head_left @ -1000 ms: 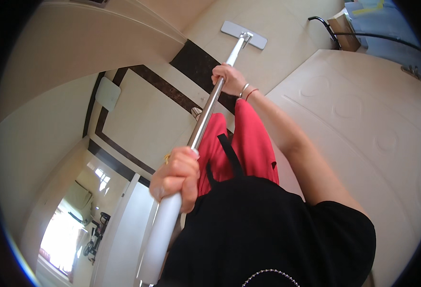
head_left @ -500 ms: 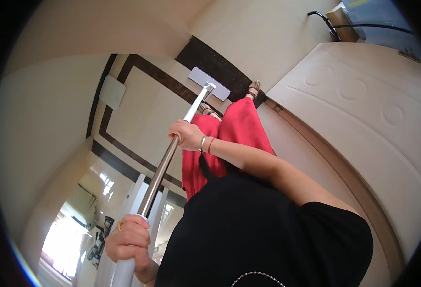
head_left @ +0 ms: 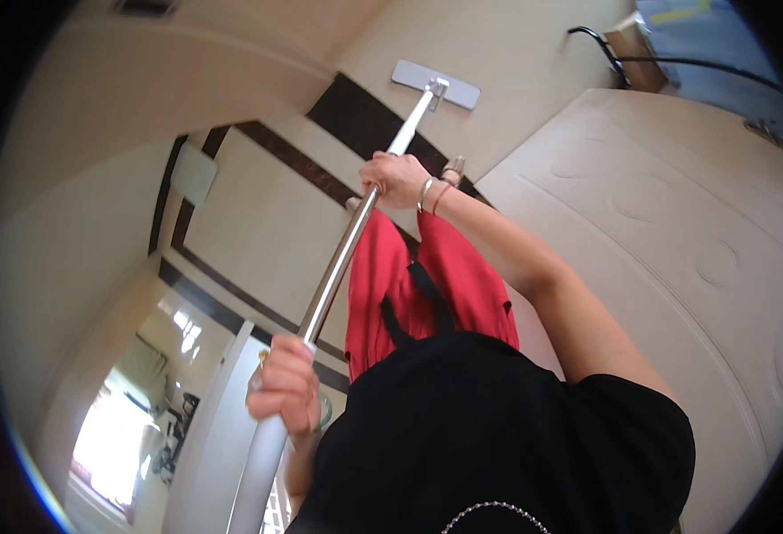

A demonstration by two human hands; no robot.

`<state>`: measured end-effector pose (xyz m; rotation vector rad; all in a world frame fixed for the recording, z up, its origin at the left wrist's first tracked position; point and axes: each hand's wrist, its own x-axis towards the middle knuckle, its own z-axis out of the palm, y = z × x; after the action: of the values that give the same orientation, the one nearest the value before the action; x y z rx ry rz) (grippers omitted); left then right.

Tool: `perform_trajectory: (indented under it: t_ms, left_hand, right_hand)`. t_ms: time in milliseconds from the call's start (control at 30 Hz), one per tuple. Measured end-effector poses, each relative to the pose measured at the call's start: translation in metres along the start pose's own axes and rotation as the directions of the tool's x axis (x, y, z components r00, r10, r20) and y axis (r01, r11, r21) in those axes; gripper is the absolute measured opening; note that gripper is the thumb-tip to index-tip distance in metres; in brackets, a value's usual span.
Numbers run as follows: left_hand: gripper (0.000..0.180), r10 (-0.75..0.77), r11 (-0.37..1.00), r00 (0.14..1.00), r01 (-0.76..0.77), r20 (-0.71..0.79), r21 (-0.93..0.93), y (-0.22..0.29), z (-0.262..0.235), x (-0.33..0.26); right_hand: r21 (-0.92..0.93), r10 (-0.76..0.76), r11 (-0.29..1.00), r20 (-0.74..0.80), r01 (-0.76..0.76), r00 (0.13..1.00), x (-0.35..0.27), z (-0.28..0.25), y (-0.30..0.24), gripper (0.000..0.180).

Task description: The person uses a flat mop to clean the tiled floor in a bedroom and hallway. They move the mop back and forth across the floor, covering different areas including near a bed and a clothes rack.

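Mop (head_left: 347, 258) clenched in fingers (head_left: 273, 381) of left hand (head_left: 286, 384), right hand (head_left: 400, 182); cardboard box (head_left: 646, 76) beside bluish bin (head_left: 714, 34), contents unclear.

Between the left hand (head_left: 283, 383) and right hand (head_left: 396, 181), the mop pole (head_left: 340, 267) looks like glossy metal; below the left hand, its handle (head_left: 260, 467) looks like smooth plastic. Below the right hand, the trousers (head_left: 473, 289) are smooth cloth.

Black top (head_left: 498, 418), red trousers (head_left: 473, 289), silver bangle (head_left: 424, 194), possibly sandals (head_left: 456, 164)
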<state>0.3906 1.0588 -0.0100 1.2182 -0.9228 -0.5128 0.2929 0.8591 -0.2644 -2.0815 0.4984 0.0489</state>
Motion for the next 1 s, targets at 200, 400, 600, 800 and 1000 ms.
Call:
perform_trajectory:
  t_ms: [200,400,600,800,1000]
  left_hand:
    - [0.015,0.035,0.999,0.997,-0.032,0.063,-0.037,-0.083,0.117,0.043]
    - [0.016,0.025,0.998,0.958,-0.009,0.287,-0.057,-0.061,0.171,0.085]
    - [0.017,-0.073,0.997,0.886,0.075,0.457,0.013,0.008,0.164,0.111]
    - [0.022,-0.209,0.964,0.893,0.119,0.399,0.238,0.066,0.133,0.129]
    - [0.02,-0.262,0.946,0.88,0.153,0.397,0.284,0.084,0.103,0.13]
  right_hand:
    - [-0.051,0.154,0.981,-0.367,-0.186,0.917,-0.01,-0.081,0.121,0.006]
    - [0.16,0.211,0.977,-0.717,-0.138,0.664,-0.045,-0.093,0.128,0.011]
    - [0.238,0.181,0.971,-0.741,0.002,0.647,-0.066,-0.076,0.073,0.018]
    - [0.331,0.177,0.938,-0.715,0.105,0.677,-0.038,-0.026,-0.005,0.012]
    - [0.5,0.244,0.865,-0.352,-0.039,0.904,-0.026,0.002,-0.05,0.006]
